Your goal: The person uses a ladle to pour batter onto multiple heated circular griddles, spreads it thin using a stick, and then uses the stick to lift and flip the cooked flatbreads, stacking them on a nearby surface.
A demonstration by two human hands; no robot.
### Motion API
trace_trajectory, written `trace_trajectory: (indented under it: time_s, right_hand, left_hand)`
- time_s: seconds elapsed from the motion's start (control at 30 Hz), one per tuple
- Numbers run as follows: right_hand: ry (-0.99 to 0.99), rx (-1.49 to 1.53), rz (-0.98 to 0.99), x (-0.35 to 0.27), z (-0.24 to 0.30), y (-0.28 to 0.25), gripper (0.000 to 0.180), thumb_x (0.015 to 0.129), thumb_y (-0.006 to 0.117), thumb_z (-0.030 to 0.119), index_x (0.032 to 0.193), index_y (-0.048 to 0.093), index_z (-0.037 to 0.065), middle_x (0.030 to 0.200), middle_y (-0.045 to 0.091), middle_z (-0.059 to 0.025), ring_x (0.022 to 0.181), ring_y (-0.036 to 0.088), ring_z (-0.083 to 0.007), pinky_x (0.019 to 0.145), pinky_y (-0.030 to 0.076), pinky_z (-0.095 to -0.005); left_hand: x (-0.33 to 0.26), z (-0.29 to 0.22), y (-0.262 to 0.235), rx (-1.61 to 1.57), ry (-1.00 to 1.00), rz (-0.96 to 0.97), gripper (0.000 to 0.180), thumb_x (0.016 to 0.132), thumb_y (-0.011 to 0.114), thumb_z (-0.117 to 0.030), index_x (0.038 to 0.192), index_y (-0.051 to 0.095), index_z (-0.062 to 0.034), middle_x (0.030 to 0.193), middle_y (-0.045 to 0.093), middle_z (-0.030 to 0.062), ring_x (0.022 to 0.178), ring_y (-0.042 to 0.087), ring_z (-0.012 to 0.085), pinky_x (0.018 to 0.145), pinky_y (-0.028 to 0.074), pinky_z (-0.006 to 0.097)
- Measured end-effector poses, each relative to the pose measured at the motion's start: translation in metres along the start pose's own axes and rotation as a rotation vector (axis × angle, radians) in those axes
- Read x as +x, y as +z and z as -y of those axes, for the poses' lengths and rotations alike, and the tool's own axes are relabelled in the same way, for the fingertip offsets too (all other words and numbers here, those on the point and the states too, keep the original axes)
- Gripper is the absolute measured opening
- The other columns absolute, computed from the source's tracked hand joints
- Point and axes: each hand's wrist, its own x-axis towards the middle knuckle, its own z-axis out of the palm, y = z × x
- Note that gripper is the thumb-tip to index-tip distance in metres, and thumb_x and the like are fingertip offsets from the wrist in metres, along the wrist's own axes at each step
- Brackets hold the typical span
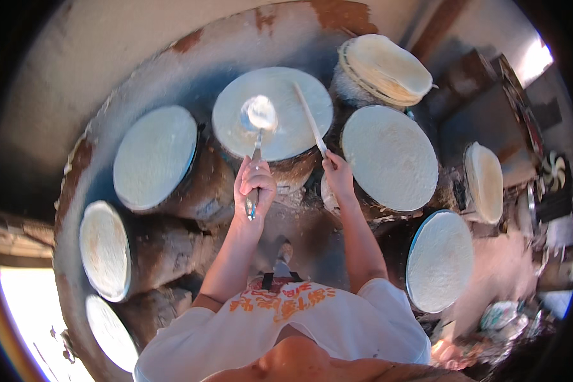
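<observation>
My left hand [255, 186] is wrapped round the metal handle of a ladle [260, 114]. The bowl of that ladle, white and glinting, is over the left part of a round griddle [235, 95] coated with a pale layer like batter; whether it touches the layer I cannot tell. My right hand [339, 173] grips a long, thin, pale spatula [309, 116], whose blade reaches up across the right part of the same griddle. Just right of my right hand is another round griddle [389, 158], also covered with a pale sheet.
More pale-covered griddles on drum-like stands curve round me: one at left [156, 158], one lower left [105, 251], one at right [440, 261]. A stack of thin flatbreads [388, 67] stands at the back right. Further right is another flatbread pile [485, 181], near a small fan [553, 172].
</observation>
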Motion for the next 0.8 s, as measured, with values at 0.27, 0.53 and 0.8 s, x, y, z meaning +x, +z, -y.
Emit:
trace_trajectory:
  time_s: [0.27,0.53,0.8]
  right_hand:
    - [-0.336,-0.113,0.198,-0.051,-0.036,-0.008,0.025,0.088,0.057,0.010,0.111,0.063,0.000,0.092,0.064,-0.0052,0.078,0.057,-0.0133,0.071,0.047,-0.0271]
    - [-0.352,0.037,1.526,-0.310,0.011,0.166,0.031,0.089,0.059,0.010,0.118,0.059,0.000,0.086,0.067,-0.0079,0.068,0.060,-0.0098,0.058,0.046,-0.0229]
    - [-1.544,-0.767,1.183,-0.441,0.202,0.342,0.016,0.082,0.056,0.019,0.085,0.069,0.009,0.084,0.066,-0.0153,0.078,0.066,-0.0302,0.066,0.053,-0.0429]
  left_hand:
    - [-0.176,0.004,0.032,0.262,-0.204,0.197,0.043,0.095,0.047,-0.039,0.062,0.043,-0.0117,0.046,0.040,-0.0038,0.035,0.037,0.0062,0.031,0.032,0.021]
    - [-0.572,0.095,-0.033,0.625,0.665,0.727,0.046,0.099,0.038,-0.034,0.058,0.036,-0.0128,0.047,0.034,-0.0075,0.033,0.038,0.0021,0.032,0.040,0.017]
    - [-0.744,0.025,-0.141,-0.049,1.793,0.074,0.026,0.096,0.049,-0.018,0.072,0.039,-0.0121,0.055,0.038,-0.0048,0.042,0.034,0.0038,0.037,0.030,0.019]
